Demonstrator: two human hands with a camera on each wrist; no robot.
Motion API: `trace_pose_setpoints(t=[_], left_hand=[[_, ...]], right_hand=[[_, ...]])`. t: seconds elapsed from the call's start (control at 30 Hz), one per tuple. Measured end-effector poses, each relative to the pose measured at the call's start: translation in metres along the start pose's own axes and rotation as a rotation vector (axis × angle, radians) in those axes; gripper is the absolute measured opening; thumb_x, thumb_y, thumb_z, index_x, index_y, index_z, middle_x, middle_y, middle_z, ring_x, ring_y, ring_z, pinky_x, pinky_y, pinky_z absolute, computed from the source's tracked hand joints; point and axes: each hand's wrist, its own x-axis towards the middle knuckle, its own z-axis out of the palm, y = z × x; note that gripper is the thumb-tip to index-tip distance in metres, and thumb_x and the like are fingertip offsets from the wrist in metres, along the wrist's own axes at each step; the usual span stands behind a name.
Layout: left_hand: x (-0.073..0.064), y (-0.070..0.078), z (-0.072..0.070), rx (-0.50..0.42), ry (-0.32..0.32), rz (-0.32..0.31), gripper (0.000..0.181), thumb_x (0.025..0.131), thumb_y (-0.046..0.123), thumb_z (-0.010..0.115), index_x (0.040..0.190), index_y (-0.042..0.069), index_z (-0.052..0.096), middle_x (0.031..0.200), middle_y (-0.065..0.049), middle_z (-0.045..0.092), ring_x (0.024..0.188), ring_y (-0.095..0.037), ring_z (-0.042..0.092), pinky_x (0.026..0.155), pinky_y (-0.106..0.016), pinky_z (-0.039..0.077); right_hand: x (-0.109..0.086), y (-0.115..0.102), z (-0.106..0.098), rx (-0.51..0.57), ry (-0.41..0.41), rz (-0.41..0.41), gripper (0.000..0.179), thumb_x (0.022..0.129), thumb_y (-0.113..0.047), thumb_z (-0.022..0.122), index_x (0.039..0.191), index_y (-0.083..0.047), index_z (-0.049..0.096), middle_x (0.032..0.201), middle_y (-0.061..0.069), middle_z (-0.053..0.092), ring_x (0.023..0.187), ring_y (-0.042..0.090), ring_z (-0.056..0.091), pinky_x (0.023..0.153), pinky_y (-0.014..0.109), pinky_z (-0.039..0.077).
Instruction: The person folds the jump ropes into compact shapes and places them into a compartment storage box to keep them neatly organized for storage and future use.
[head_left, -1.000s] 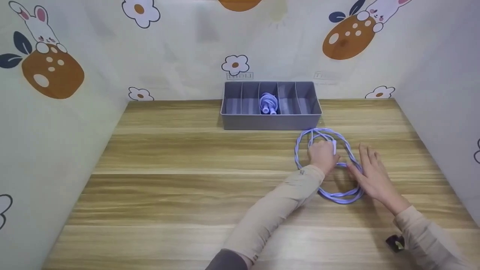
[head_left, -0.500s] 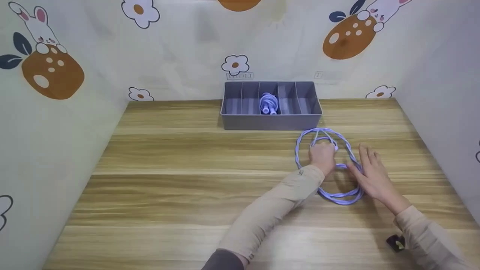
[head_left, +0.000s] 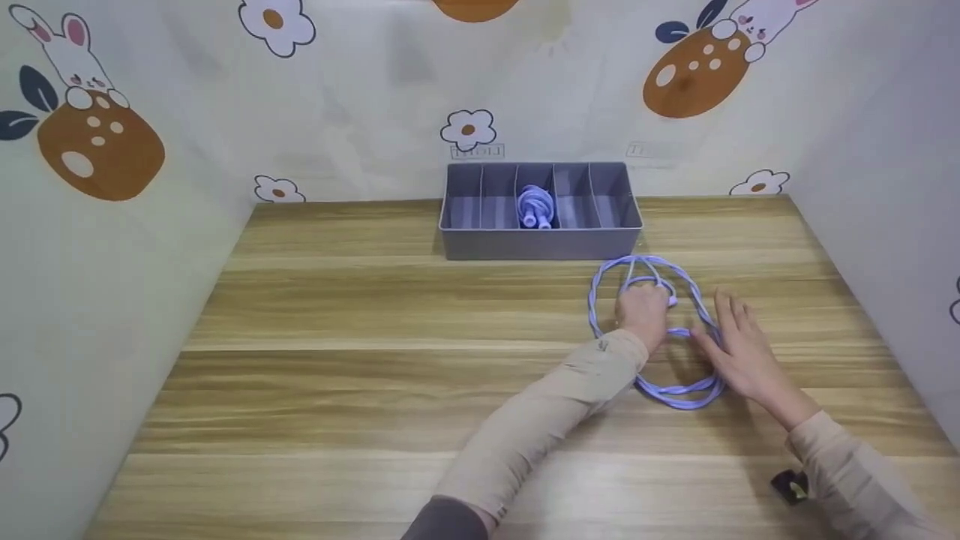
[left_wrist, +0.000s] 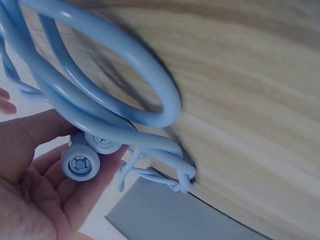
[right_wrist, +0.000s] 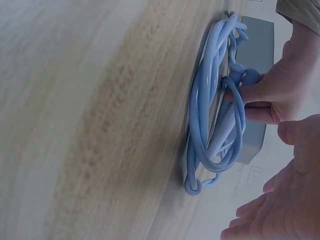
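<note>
A light blue jump rope (head_left: pixel 688 405) lies in loose, twisted loops on the table, in front of the box's right end. Inside the loops, my left hand (head_left: pixel 642 311) holds the rope's handles; in the left wrist view, two round handle ends (left_wrist: pixel 80 164) show between the thumb and curled fingers. My right hand (head_left: pixel 739 356) is at the right side of the loops, fingers straight and spread, thumb over the rope's edge. Whether it presses on the rope cannot be told. From the right wrist view, the right palm (right_wrist: pixel 295 190) holds nothing.
Behind the loops, a grey box (head_left: pixel 540 245) with several compartments stands against the patterned wall (head_left: pixel 360 112). A second blue jump rope (head_left: pixel 535 204), wound into a bundle, sits in its middle compartment. A small black object (head_left: pixel 790 486) lies by the right sleeve.
My left hand has turned slightly; the handle that stuck up beside it has tipped down, and the small inner loops have shifted. The right hand stays almost still.
</note>
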Motion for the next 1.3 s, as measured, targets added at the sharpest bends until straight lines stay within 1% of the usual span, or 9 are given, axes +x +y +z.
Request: trace_pose_setpoints(t=[0.13, 0.3, 0.4, 0.5, 0.63, 0.83, 1.0, 1.23, 1.3], left_hand=[[0.001, 0.001, 0.001, 0.054, 0.000, -0.039, 0.014, 0.084, 0.027, 0.058, 0.088, 0.036, 0.067, 0.084, 0.018, 0.065, 0.071, 0.000, 0.060, 0.041, -0.017, 0.041], [0.002, 0.000, 0.003, 0.077, 0.002, -0.049, 0.013, 0.083, 0.027, 0.059, 0.085, 0.037, 0.067, 0.081, 0.018, 0.065, 0.067, 0.001, 0.059, 0.042, -0.017, 0.042], [0.002, -0.002, 0.003, 0.088, 0.026, -0.037, 0.013, 0.082, 0.027, 0.060, 0.085, 0.037, 0.067, 0.080, 0.019, 0.065, 0.067, 0.001, 0.059, 0.043, -0.016, 0.042], [0.000, -0.007, 0.003, 0.100, 0.045, -0.010, 0.013, 0.082, 0.027, 0.060, 0.087, 0.036, 0.067, 0.081, 0.018, 0.064, 0.069, 0.001, 0.059, 0.046, -0.015, 0.043], [-0.003, -0.016, 0.001, 0.055, 0.066, 0.030, 0.011, 0.082, 0.025, 0.060, 0.086, 0.033, 0.067, 0.081, 0.016, 0.065, 0.071, -0.001, 0.059, 0.050, -0.015, 0.045], [-0.006, -0.030, -0.002, -0.004, 0.173, 0.115, 0.011, 0.081, 0.019, 0.061, 0.079, 0.026, 0.069, 0.074, 0.011, 0.066, 0.064, -0.006, 0.061, 0.052, -0.018, 0.047], [-0.008, -0.042, -0.010, 0.003, 0.200, 0.181, 0.011, 0.080, 0.015, 0.061, 0.080, 0.024, 0.069, 0.073, 0.009, 0.066, 0.064, -0.008, 0.061, 0.052, -0.019, 0.048], [-0.014, -0.066, -0.019, -0.044, 0.292, 0.236, 0.012, 0.079, 0.012, 0.060, 0.074, 0.020, 0.067, 0.070, 0.006, 0.066, 0.062, -0.010, 0.062, 0.052, -0.022, 0.050], [-0.016, -0.075, -0.023, -0.074, 0.296, 0.265, 0.011, 0.079, 0.010, 0.060, 0.073, 0.018, 0.065, 0.070, 0.006, 0.066, 0.062, -0.012, 0.062, 0.052, -0.024, 0.050]], right_hand=[[0.000, 0.000, 0.001, 0.006, -0.004, 0.000, 0.070, 0.094, -0.029, 0.044, 0.136, 0.017, 0.012, 0.135, 0.046, 0.007, 0.123, 0.061, 0.005, 0.099, 0.067, 0.008], [0.000, -0.001, -0.001, 0.030, -0.024, 0.007, 0.072, 0.094, -0.030, 0.044, 0.137, 0.015, 0.009, 0.137, 0.045, 0.005, 0.125, 0.059, 0.002, 0.101, 0.066, 0.007], [0.000, -0.002, -0.002, 0.048, -0.051, 0.011, 0.073, 0.095, -0.032, 0.042, 0.138, 0.014, 0.005, 0.137, 0.044, 0.001, 0.126, 0.057, -0.001, 0.101, 0.066, 0.005], [0.001, -0.002, -0.002, 0.059, -0.074, 0.017, 0.074, 0.095, -0.033, 0.040, 0.139, 0.013, 0.002, 0.138, 0.044, -0.002, 0.127, 0.056, -0.004, 0.102, 0.065, 0.003], [0.001, -0.003, -0.004, 0.053, -0.071, 0.023, 0.074, 0.095, -0.033, 0.040, 0.138, 0.014, 0.003, 0.137, 0.044, -0.001, 0.127, 0.056, -0.004, 0.102, 0.065, 0.004], [0.002, -0.006, -0.007, 0.057, -0.059, 0.018, 0.075, 0.094, -0.033, 0.042, 0.138, 0.014, 0.004, 0.138, 0.043, 0.000, 0.127, 0.055, -0.002, 0.103, 0.063, 0.005], [0.004, -0.009, -0.007, 0.061, -0.038, -0.003, 0.074, 0.094, -0.031, 0.045, 0.137, 0.016, 0.007, 0.138, 0.043, 0.002, 0.128, 0.055, -0.002, 0.103, 0.063, 0.005], [0.006, -0.012, -0.005, 0.070, -0.021, -0.022, 0.074, 0.093, -0.029, 0.046, 0.136, 0.017, 0.009, 0.137, 0.044, 0.002, 0.127, 0.055, -0.002, 0.103, 0.063, 0.004], [0.007, -0.013, -0.006, 0.076, -0.027, -0.025, 0.074, 0.093, -0.029, 0.046, 0.137, 0.016, 0.008, 0.138, 0.043, 0.001, 0.127, 0.055, -0.003, 0.103, 0.063, 0.004]])
